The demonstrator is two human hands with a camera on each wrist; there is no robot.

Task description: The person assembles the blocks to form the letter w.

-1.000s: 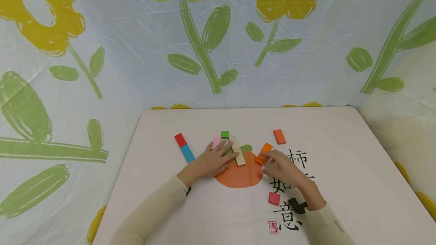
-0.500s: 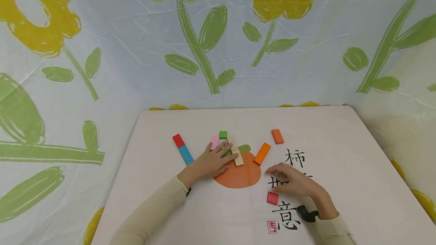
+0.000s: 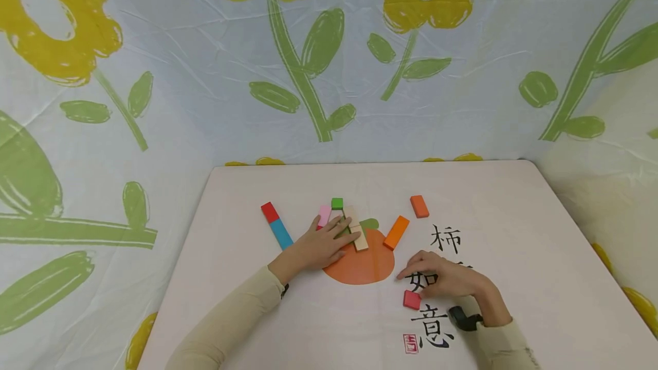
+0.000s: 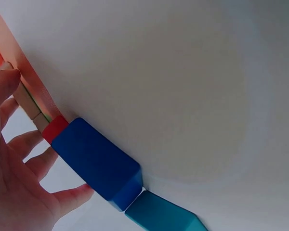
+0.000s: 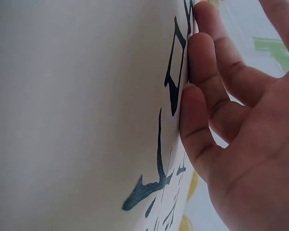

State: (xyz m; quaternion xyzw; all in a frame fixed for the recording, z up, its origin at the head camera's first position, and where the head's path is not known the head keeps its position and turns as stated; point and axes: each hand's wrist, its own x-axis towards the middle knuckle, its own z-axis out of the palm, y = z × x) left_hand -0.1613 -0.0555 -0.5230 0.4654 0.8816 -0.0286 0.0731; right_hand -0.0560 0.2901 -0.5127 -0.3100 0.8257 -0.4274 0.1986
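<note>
In the head view my left hand (image 3: 319,247) lies spread over a row of blocks on the printed orange persimmon (image 3: 362,267). Its fingers reach the pale wooden blocks (image 3: 360,240). A pink block (image 3: 324,213) and a green block (image 3: 337,204) show beyond the fingers. The left wrist view has the left hand beside a dark blue block (image 4: 96,159) and a red block (image 4: 55,129), a digit at the blue one's side. My right hand (image 3: 447,277) hovers low or rests over the black characters, loosely bent. Its thumb is by a small red block (image 3: 412,300); contact cannot be told.
An orange block (image 3: 396,233) stands at the persimmon's right edge. An orange-red block (image 3: 419,206) lies farther back. To the left, a red block (image 3: 269,211) and a light blue block (image 3: 281,234) form a slanted line. Floral cloth (image 3: 216,61) surrounds the table (image 3: 231,324).
My right hand has let go of the orange block at the persimmon's edge and moved nearer, to the small red block. My left hand stays on the row.
</note>
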